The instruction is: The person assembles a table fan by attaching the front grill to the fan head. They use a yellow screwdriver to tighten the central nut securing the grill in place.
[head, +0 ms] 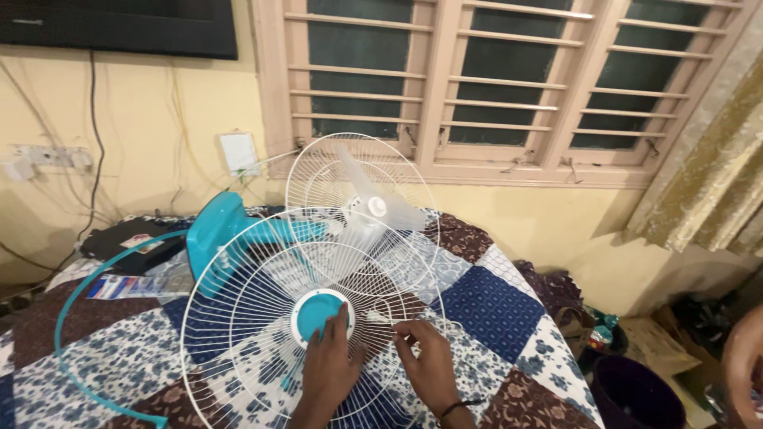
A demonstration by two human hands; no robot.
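- Head view: a white wire fan guard (270, 334) with a teal centre cap (316, 311) is seen lying on a patchwork quilt (485, 310), leaning slightly up toward the fan behind it.
- It is judged light and springy: the thin wires would bend if squeezed, and the round shape is awkward to carry by one spoke. The stiffer outer ring or the hub is judged the soundest place to take hold.
- The left hand (330, 361) is laid flat over the lower edge of the centre cap, fingers spread and pressing rather than gripping.
- The right hand (425, 357) is placed just right of the hub, with its fingertips pinched together on the wires; what exactly is pinched cannot be made out.
- The guard therefore lies under and between both hands, its far rim well beyond them.
- Behind it, a second guard (318, 171) stands upright with the pale fan blades (373, 199) inside, joined to a teal motor housing (218, 234).
- A loose teal rim band (63, 334) is curved across the quilt at the left.
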